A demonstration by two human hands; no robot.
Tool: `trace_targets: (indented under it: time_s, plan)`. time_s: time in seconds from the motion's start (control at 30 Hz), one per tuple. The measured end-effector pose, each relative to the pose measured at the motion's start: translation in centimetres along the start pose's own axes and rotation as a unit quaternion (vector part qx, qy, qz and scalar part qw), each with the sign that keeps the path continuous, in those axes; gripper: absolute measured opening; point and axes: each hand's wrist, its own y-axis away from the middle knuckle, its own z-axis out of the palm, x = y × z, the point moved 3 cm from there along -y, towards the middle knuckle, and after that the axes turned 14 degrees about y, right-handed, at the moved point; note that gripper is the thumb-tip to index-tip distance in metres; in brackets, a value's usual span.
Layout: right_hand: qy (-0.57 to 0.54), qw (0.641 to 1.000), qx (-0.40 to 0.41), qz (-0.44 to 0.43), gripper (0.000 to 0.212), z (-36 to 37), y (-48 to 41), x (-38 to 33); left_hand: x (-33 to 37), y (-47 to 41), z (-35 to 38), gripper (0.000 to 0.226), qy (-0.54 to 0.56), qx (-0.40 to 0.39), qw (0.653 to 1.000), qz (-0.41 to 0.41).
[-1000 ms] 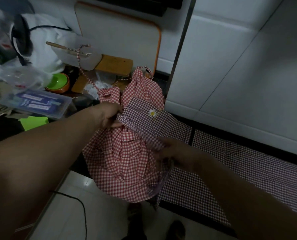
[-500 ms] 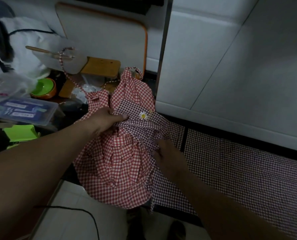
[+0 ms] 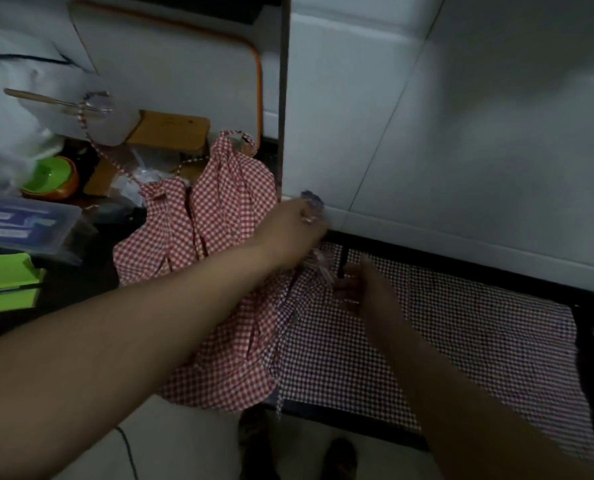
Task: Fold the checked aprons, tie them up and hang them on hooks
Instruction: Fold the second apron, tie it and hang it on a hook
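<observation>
A red-and-white checked apron [image 3: 215,237] lies crumpled over the counter's edge, its strap [image 3: 91,133] running up to the left. A purple checked apron [image 3: 427,327] is spread flat on the dark counter to the right. My left hand [image 3: 295,230] reaches across the red apron and grips a bunched bit of purple checked cloth [image 3: 312,199] near the white wall. My right hand [image 3: 364,289] sits just below it on the purple apron, fingers curled at a gathered fold [image 3: 319,268]; motion blur hides the exact grip.
A white board with an orange rim [image 3: 170,64] leans at the back. A wooden block [image 3: 170,129], a green bowl [image 3: 49,174], a clear plastic box [image 3: 21,223] and a green packet [image 3: 4,278] crowd the left. White wall panels [image 3: 461,133] rise on the right. Tiled floor lies below.
My left hand has swung right, carrying the top of the purple apron off the red one towards the wall. My right hand has moved right along with it.
</observation>
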Motion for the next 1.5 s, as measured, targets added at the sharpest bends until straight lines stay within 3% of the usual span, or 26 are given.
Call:
trace_targets:
  time_s: [0.07,0.13,0.17,0.23,0.3,0.37,0.47,0.57,0.7,0.73,0.8,0.87,0.93,1.07,1.23,1.37,1.43,1.5]
  plan:
    - [-0.120,0.987,-0.089,0.057,0.077,-2.2,-0.1,-1.0,1.7,0.0,4.3,0.023,0.018,-0.067,0.998,-0.007]
    - [-0.167,0.974,-0.144,0.049,0.092,-4.6,-0.4,-1.6,2.2,-0.4,7.6,0.044,0.036,-0.138,0.988,-0.062]
    - [-0.193,0.968,-0.156,0.046,0.094,-5.6,-0.7,-1.7,2.0,-0.8,8.3,0.054,0.053,-0.139,0.985,-0.086]
    - [-0.221,0.964,-0.134,0.057,0.088,-7.2,-1.8,-1.0,0.7,-1.5,7.6,0.055,0.100,-0.062,0.990,-0.081]
    - [-0.187,0.972,-0.120,0.076,0.066,-8.4,-3.4,0.8,-2.1,-2.1,6.3,0.037,0.051,0.005,0.998,-0.026]
    - [-0.100,0.986,-0.098,0.096,0.043,-8.9,-4.7,2.9,-5.5,-1.5,5.6,0.021,-0.071,-0.034,0.997,0.007]
    - [0.048,0.994,-0.035,0.090,0.020,-9.8,-6.0,4.8,-9.9,0.1,6.8,0.041,-0.202,-0.143,0.967,0.054]
    - [0.157,0.985,0.074,0.017,0.014,-10.8,-6.5,4.3,-12.5,1.2,8.6,0.066,-0.324,-0.195,0.923,0.069]
    - [0.339,0.886,0.248,-0.195,0.034,-10.4,-4.5,2.8,-14.1,2.1,11.2,0.072,-0.369,-0.195,0.908,0.002]
    - [0.383,0.853,0.246,-0.254,0.039,-9.5,-3.7,2.9,-14.3,2.3,11.9,0.072,-0.365,-0.188,0.912,-0.006]
    - [0.511,0.773,0.162,-0.340,0.048,-7.2,-2.3,4.2,-14.7,2.7,12.9,0.074,-0.369,-0.171,0.913,-0.016]
    - [0.614,0.718,0.073,-0.320,0.059,-6.6,-2.7,7.4,-15.2,2.9,13.7,0.076,-0.376,-0.156,0.913,-0.018]
    - [0.647,0.713,0.049,-0.265,0.066,-7.6,-3.8,9.7,-15.5,3.1,14.5,0.078,-0.376,-0.145,0.915,-0.018]
    - [0.671,0.690,0.054,-0.265,0.071,-9.5,-3.8,10.4,-15.3,3.6,15.4,0.083,-0.340,-0.132,0.931,-0.026]
    - [0.689,0.689,0.053,-0.219,0.073,-12.6,-4.0,11.7,-15.9,3.5,14.0,0.085,-0.325,-0.106,0.939,-0.040]
    - [0.653,0.698,0.089,-0.279,0.068,-11.9,-3.0,9.0,-14.0,2.0,13.5,0.071,-0.244,-0.017,0.970,-0.002]
    - [0.665,0.668,0.059,-0.328,0.065,-12.1,-3.1,8.9,-13.8,1.2,13.8,0.064,-0.285,-0.040,0.956,0.055]
    - [0.669,0.666,0.024,-0.330,0.065,-12.8,-3.6,10.1,-14.7,1.2,14.4,0.065,-0.344,-0.111,0.930,0.067]
